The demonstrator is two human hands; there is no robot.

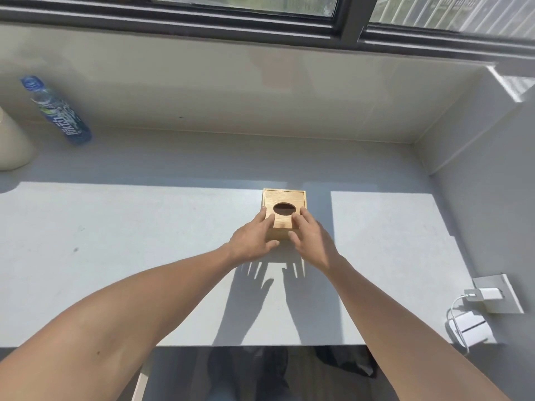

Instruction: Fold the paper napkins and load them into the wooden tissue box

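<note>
A small square wooden tissue box (285,198) with a dark oval slot in its lid stands on the white desk (130,256), a little right of centre. My left hand (254,237) rests on the box's near left part, fingers on the lid and thumb against the front. On the near right part lies my right hand (308,237), placed the same way. Both hands touch the box with fingers spread over the lid. No paper napkins are visible anywhere.
A blue-labelled plastic bottle (58,111) stands at the back left beside a cream rounded object (11,140). A wall socket with a white charger (489,295), its cable and a white box (470,328) sit at the right edge. The window wall lies behind.
</note>
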